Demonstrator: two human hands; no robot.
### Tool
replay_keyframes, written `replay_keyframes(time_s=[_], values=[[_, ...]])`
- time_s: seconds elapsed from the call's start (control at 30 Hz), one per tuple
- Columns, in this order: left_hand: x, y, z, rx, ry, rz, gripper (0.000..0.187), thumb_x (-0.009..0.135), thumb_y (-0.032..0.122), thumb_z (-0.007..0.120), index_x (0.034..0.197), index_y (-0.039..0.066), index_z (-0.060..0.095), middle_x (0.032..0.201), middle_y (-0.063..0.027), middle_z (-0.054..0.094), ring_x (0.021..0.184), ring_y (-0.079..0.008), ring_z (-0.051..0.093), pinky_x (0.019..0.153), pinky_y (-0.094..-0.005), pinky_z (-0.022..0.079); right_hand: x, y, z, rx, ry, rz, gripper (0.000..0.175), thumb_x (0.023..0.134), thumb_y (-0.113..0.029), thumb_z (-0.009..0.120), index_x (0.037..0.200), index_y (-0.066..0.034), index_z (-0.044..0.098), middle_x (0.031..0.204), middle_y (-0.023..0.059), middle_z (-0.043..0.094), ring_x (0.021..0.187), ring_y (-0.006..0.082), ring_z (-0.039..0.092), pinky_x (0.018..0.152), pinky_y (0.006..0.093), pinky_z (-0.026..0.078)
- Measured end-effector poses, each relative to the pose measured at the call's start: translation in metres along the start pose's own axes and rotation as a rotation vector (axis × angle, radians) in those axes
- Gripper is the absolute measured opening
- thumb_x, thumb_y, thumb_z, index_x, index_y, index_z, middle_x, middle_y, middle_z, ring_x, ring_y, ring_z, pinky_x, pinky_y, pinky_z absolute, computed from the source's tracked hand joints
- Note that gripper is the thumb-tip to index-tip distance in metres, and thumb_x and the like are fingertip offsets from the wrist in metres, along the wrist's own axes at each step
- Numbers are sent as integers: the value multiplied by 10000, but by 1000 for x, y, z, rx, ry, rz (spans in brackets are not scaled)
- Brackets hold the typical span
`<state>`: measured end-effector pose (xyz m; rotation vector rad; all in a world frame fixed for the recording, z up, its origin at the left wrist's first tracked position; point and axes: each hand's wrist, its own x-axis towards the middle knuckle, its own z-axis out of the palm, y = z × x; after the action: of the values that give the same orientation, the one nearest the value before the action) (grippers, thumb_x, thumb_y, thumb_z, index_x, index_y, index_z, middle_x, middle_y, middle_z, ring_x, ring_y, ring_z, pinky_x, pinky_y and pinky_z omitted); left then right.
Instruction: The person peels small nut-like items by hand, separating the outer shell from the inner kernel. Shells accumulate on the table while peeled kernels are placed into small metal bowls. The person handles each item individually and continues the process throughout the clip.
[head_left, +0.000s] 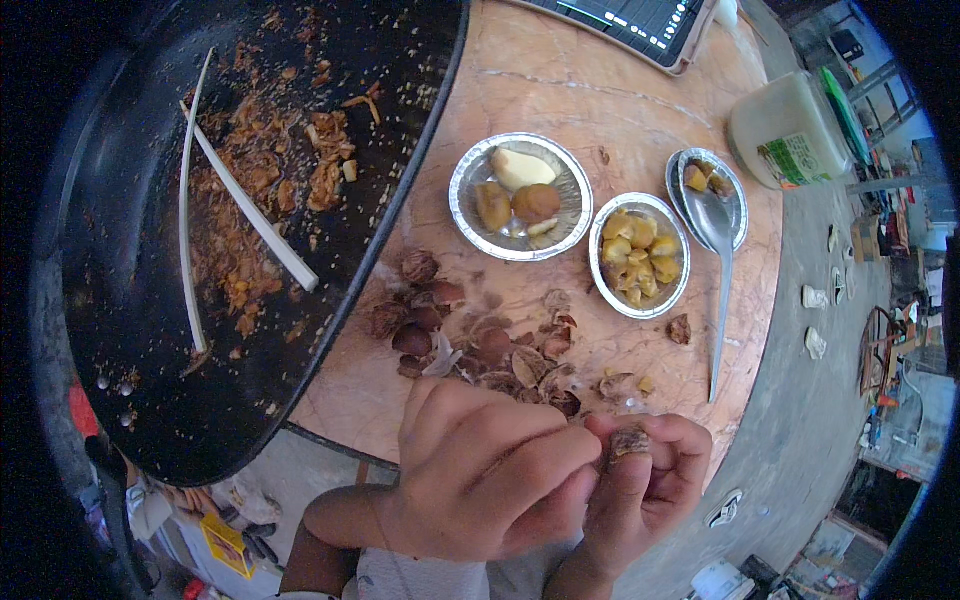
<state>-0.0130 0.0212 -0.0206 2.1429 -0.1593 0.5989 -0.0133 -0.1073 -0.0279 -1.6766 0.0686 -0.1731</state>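
Observation:
At the bottom middle, my left hand (495, 472) is closed with its fingertips hidden, meeting my right hand. My right hand (645, 480) pinches a small brown piece of nut or shell (628, 444) between thumb and fingers. Just beyond the hands lies a heap of brown shells and peelings (487, 345) on the marbled tabletop (555, 105). Behind it stand a foil dish (459, 225) with several pale and brown pieces, and a smaller foil dish (598, 281) of yellow-brown chunks. A metal spoon (720, 277) rests on another foil dish (741, 195) holding brown pieces.
A large black pan (360, 292) with food scraps and two white sticks (255, 217) fills the left. A plastic jar (787, 131) with a green lid stands at the back right. A tablet (630, 22) lies at the table's far edge. Shoes (815, 298) are on the floor.

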Motion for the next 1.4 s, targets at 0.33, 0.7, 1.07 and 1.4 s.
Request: replay_keyframes(time_s=[0.33, 0.7, 1.07, 1.4], values=[[1, 4, 3, 24, -11, 29, 254, 609, 164, 735, 837, 150, 623, 786, 60, 566, 666, -125, 462, 601, -249, 362, 4, -6, 0, 49, -65, -29, 265, 830, -173, 541, 957, 4, 391, 801, 190, 604, 731, 178, 595, 682, 238, 461], [1, 4, 5, 2, 3, 13, 238, 620, 137, 699, 848, 131, 634, 792, 68, 574, 673, -114, 486, 602, -244, 358, 7, -6, -2, 54, -111, -48, 234, 831, -135, 532, 951, 7, 391, 803, 195, 607, 700, 159, 593, 628, 209, 458], [1, 9, 3, 37, -14, -4, 201, 660, 142, 673, 855, 127, 626, 798, 62, 575, 665, -117, 482, 599, -246, 353, 5, -9, -5, 118, -101, 47, 301, 821, -212, 555, 941, 14, 395, 778, 189, 602, 675, 161, 589, 613, 219, 461], [0, 6, 4, 81, -9, 74, 275, 623, 153, 709, 889, 127, 647, 811, 79, 595, 657, -78, 486, 586, -221, 342, 8, -5, -3, 56, -65, -54, 308, 812, -205, 574, 943, 10, 395, 790, 199, 598, 692, 186, 593, 650, 250, 469]])
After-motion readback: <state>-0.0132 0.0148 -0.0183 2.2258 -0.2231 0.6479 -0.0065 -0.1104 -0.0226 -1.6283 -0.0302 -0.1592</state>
